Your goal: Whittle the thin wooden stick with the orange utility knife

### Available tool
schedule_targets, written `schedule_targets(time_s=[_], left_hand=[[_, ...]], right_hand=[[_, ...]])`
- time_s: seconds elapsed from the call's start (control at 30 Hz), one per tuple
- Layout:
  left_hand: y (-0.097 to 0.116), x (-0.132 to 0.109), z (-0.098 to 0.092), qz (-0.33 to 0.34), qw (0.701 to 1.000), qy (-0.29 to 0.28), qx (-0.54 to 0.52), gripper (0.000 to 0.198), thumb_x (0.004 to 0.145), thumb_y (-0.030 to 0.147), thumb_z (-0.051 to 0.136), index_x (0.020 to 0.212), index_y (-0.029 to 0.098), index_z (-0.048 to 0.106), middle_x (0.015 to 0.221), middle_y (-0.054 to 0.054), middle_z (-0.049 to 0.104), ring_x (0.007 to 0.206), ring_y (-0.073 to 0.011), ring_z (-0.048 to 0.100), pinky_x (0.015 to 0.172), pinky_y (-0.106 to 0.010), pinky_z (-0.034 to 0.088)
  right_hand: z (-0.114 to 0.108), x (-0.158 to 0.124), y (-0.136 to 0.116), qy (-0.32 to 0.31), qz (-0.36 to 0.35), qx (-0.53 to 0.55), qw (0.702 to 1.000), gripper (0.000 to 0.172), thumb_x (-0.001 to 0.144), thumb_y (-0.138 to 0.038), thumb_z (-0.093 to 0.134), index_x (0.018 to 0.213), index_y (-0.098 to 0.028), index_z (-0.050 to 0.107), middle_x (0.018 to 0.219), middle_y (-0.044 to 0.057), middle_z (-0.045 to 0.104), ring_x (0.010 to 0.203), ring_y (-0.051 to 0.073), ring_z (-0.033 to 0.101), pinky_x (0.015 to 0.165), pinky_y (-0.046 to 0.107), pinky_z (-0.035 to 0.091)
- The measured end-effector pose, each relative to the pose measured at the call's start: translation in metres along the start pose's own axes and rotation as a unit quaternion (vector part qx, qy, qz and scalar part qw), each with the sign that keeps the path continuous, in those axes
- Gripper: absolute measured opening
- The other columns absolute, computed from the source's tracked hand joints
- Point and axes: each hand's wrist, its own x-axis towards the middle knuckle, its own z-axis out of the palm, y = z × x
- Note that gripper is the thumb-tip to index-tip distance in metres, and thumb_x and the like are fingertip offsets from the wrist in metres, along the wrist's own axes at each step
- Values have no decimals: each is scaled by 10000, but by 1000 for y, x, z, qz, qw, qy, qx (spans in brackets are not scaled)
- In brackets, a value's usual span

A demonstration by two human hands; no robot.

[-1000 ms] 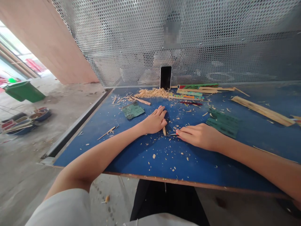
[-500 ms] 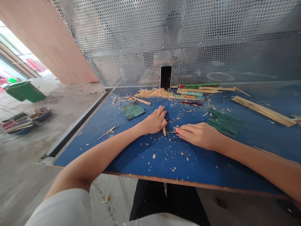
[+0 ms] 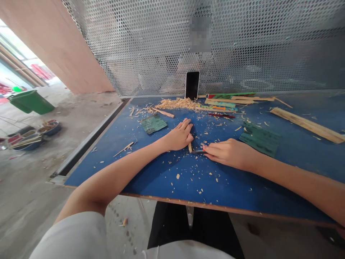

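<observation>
My left hand point(image 3: 179, 136) lies on the blue table point(image 3: 161, 172), fingers pressed together over a short wooden stick point(image 3: 190, 147) whose end pokes out below the hand. My right hand point(image 3: 229, 153) is closed around a small knife point(image 3: 198, 151) with a dark blade, its tip touching the stick's end. Wood chips lie scattered around both hands.
A black phone point(image 3: 192, 85) leans upright against the perforated metal screen point(image 3: 242, 46). Shavings pile point(image 3: 176, 104), painted sticks point(image 3: 217, 106), green sandpaper sheets point(image 3: 153, 124) point(image 3: 259, 138) and a long wooden slat point(image 3: 307, 125) lie on the table. A green bin point(image 3: 31, 101) and trays point(image 3: 29, 135) stand on the floor at left.
The right hand with the knife has slid slightly left toward the stick's end. The camera has tilted a little; the left hand stays on the stick.
</observation>
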Motion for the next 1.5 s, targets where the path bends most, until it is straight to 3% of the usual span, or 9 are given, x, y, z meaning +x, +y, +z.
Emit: schedule_targets(time_s=[0.1,0.23,0.37,0.5,0.73,1.03,1.33,1.5], left_hand=[[1,0,-1,-2,1000,-9,2,578,1087,260,202,1551,-60,326,1681,-314,307,1654,-358,119,1325,-483,217],[-1,0,-1,-7,1000,-7,-9,585,1086,280,210,1559,-49,318,1689,-310,292,1654,-356,131,1319,-479,229],[-3,-1,2,2,1000,8,-25,574,1084,286,222,1571,-1,323,1700,-283,297,1656,-346,128,1311,-503,248],[-3,-1,2,7,1000,7,-20,572,1081,269,232,1564,-19,335,1689,-289,321,1656,-352,121,1315,-508,240],[-2,0,1,-2,1000,8,-15,583,1094,298,212,1555,-35,343,1692,-296,302,1647,-368,159,1312,-492,258],[-1,-1,-1,14,1000,-3,-2,551,1082,250,239,1542,-18,381,1675,-283,349,1656,-354,123,1323,-510,232],[-2,-3,-1,-15,999,-3,-40,587,1073,300,216,1577,14,309,1724,-277,245,1653,-353,143,1319,-520,226],[1,-2,-5,-22,999,-16,-42,610,1070,291,205,1573,-43,294,1720,-306,223,1653,-362,129,1326,-500,214]], right_hand=[[3,-2,0,5,-9,-20,1000,226,1103,-249,503,1185,-169,698,1078,62,783,765,156,730,592,269,489],[8,-10,4,26,-43,-45,998,236,1057,-152,544,1245,-147,687,1126,83,779,875,178,739,654,269,523],[9,-12,7,41,-28,-38,998,259,1031,-127,568,1257,-157,692,1169,83,774,926,186,738,700,278,552],[7,-9,4,25,-39,-51,998,292,1015,-79,550,1275,-122,675,1166,97,774,898,196,736,685,294,552],[1,-4,-5,-17,8,-11,1000,226,1047,-165,547,1220,-159,692,1118,76,784,831,186,750,639,287,541],[6,-11,6,45,-38,-41,997,326,998,-84,561,1294,-136,687,1130,85,786,905,196,743,694,287,562],[7,-11,5,18,-25,-25,999,336,1012,-81,530,1318,-133,659,1153,95,774,922,200,745,694,288,566],[9,-10,4,-21,-12,-11,1000,335,1023,-88,518,1333,-138,634,1203,102,757,939,203,750,697,294,570]])
